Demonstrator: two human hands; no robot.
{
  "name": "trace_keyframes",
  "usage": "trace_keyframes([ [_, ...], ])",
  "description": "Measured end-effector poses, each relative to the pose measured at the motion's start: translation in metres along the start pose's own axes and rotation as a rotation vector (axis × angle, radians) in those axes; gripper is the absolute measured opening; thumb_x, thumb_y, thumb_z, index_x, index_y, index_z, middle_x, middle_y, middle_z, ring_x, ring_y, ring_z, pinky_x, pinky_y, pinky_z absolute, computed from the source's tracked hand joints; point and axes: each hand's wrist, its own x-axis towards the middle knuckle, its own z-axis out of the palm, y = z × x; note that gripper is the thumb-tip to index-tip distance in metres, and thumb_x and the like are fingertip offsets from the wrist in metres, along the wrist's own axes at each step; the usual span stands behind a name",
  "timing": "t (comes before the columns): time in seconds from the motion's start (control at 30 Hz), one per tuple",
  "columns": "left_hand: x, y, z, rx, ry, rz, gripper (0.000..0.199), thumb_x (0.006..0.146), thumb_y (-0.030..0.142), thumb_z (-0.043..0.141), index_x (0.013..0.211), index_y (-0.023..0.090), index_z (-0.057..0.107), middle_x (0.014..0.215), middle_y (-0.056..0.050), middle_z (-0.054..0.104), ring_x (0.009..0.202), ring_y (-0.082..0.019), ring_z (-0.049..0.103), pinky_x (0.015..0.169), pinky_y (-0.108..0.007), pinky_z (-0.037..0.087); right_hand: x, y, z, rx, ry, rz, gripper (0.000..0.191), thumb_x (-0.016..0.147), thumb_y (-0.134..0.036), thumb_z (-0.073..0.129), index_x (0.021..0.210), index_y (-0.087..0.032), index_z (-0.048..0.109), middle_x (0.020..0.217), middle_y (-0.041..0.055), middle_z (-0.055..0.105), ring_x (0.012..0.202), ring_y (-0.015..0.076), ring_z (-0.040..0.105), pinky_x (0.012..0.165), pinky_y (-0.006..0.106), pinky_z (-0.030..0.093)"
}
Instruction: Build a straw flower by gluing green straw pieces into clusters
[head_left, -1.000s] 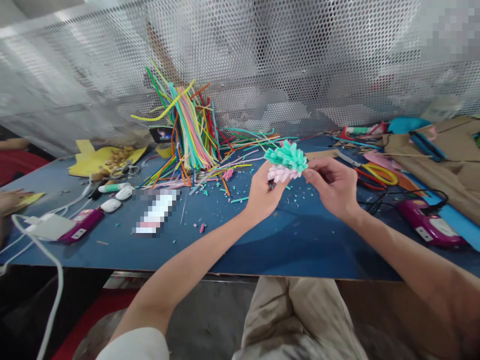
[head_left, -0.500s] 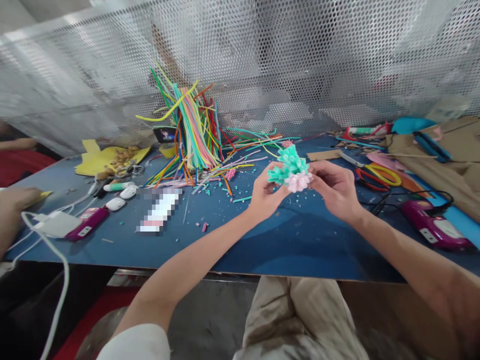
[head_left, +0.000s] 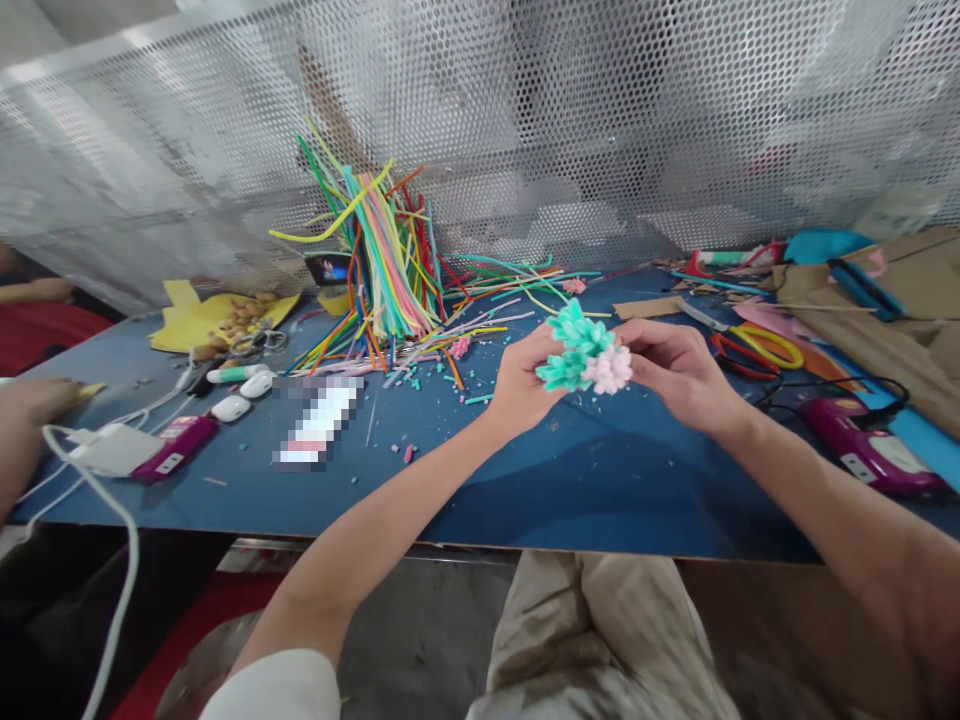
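Over the middle of the table, my left hand (head_left: pixel 523 378) is closed around the mint-green pipe-cleaner flowers (head_left: pixel 574 330), which spread in spiky tufts above my fingers. Pressed against their lower right side is a pale pink pipe-cleaner flower (head_left: pixel 609 370). My right hand (head_left: pixel 675 372) pinches at that pink flower's right edge; its fingertips are partly hidden behind the petals. Any stems below the flowers are covered by my hands. A small pink flower (head_left: pixel 574 286) lies on the table behind them, and a brighter pink piece (head_left: pixel 460 347) rests to the left.
A tall bundle of coloured pipe cleaners (head_left: pixel 394 260) stands at the back left. Scissors (head_left: pixel 757 345) and a purple power strip (head_left: pixel 870 450) lie right. A phone-like blurred object (head_left: pixel 319 425), earbud case (head_left: pixel 231 408) and another person's hand (head_left: pixel 52 400) are left. Perforated metal mesh (head_left: pixel 600 130) closes the back.
The flowers have turned in my hands, and the pale pink one has shifted slightly right and up. My right hand has moved a little to the right.
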Motion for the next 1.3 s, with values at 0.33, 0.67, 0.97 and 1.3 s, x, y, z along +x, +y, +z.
trace_keyframes([
  [0.33,-0.017,-0.004,0.007,0.146,0.012,-0.087,0.026,0.081,0.042,0.078,0.094,0.021,0.072,0.092,-0.006,0.075,0.085,-0.022,0.072,0.084,-0.041,0.059,0.002,0.006,0.003,-0.111,-0.002,-0.015,0.016,0.09,-0.038,0.069,0.088,-0.023,0.072,0.084,0.0004,0.068,0.066,0.0113,0.056,0.062,0.027,0.047],
  [0.67,-0.021,0.018,0.025,0.196,0.105,-0.174,0.032,0.094,0.039,0.061,0.068,0.019,0.062,0.067,-0.002,0.068,0.064,-0.017,0.066,0.067,-0.034,0.058,-0.007,0.011,0.019,-0.557,0.21,-0.238,0.009,0.092,-0.026,0.065,0.095,-0.023,0.072,0.083,0.0009,0.072,0.067,0.0129,0.062,0.06,0.027,0.049],
  [0.97,-0.016,0.024,0.02,0.21,0.02,-0.349,0.034,0.09,0.036,0.064,0.06,0.021,0.055,0.062,-0.001,0.062,0.065,-0.018,0.063,0.074,-0.037,0.06,-0.009,0.017,0.019,-0.6,0.202,-0.325,0.004,0.091,-0.021,0.066,0.094,-0.022,0.068,0.08,-0.0001,0.07,0.064,0.0114,0.058,0.059,0.026,0.049],
  [1.3,-0.013,0.031,0.018,0.181,0.031,-0.399,0.02,0.086,0.035,0.07,0.073,0.021,0.067,0.077,-0.003,0.074,0.087,-0.024,0.072,0.092,-0.042,0.06,-0.01,0.01,0.016,-0.558,0.163,-0.28,0.007,0.092,-0.021,0.064,0.097,-0.023,0.068,0.081,0.0009,0.071,0.064,0.012,0.061,0.056,0.025,0.049],
])
